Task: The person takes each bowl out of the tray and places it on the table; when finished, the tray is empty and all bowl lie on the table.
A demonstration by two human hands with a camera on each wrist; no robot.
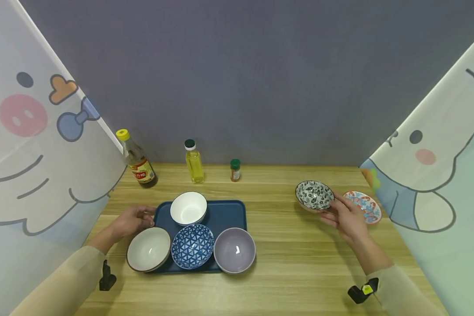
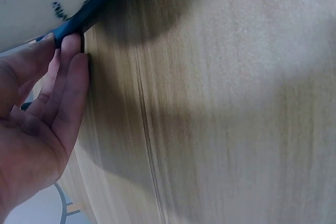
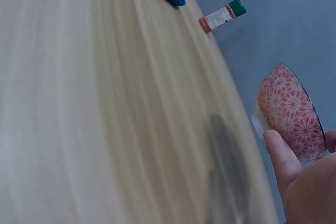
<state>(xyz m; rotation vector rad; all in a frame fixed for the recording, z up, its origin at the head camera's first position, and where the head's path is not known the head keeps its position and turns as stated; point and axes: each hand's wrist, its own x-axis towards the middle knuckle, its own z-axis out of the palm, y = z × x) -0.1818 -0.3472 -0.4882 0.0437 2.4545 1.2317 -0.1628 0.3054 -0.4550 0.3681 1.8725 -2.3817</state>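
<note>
My right hand holds a small bowl above the table at the right, thumb at the rim and fingers beneath. Its inside has a black-and-white floral pattern; in the right wrist view the bowl's outside is red with white flowers. At the left, my left hand pinches the edge of a blue tray, as the left wrist view shows at the tray's edge. The tray bears a white bowl, a cream bowl, a blue patterned bowl and a purple bowl, some overhanging its edge.
A red-and-blue patterned plate lies at the right, partly behind my right hand. Along the back stand a sauce bottle with a yellow cap, an oil bottle and a small green-capped spice jar. Printed cloths hang on both sides.
</note>
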